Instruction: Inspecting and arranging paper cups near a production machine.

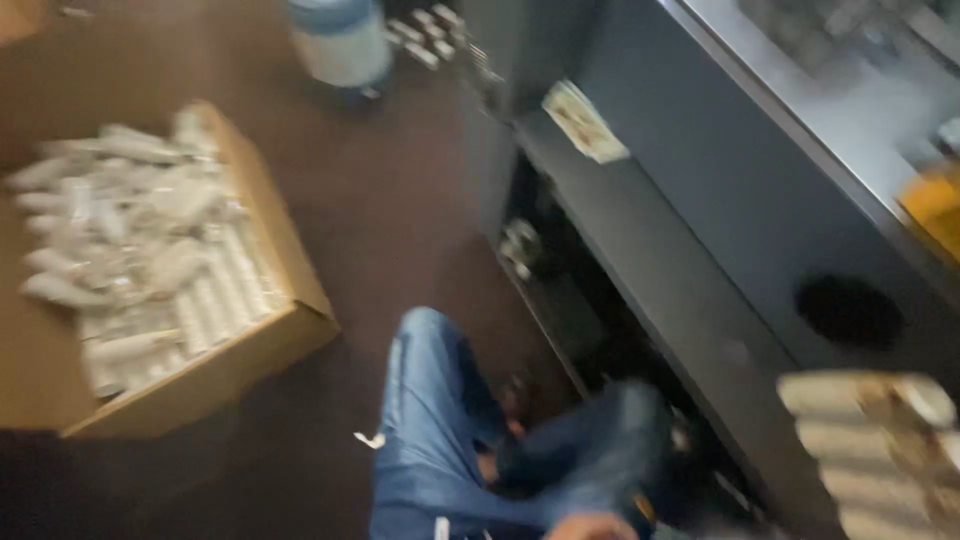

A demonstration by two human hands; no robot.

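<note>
Stack of pale paper-wrapped rolls (880, 450), floor's right edge: light, soft, likely crushable; grip at sides. Hands' fingers unseen, state untellable

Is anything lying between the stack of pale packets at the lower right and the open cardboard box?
Yes: the person's bent legs in blue jeans lie on the floor between stack and box.

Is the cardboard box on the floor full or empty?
Full: the open cardboard box is packed with pale wrapped packets up to its rim.
</note>
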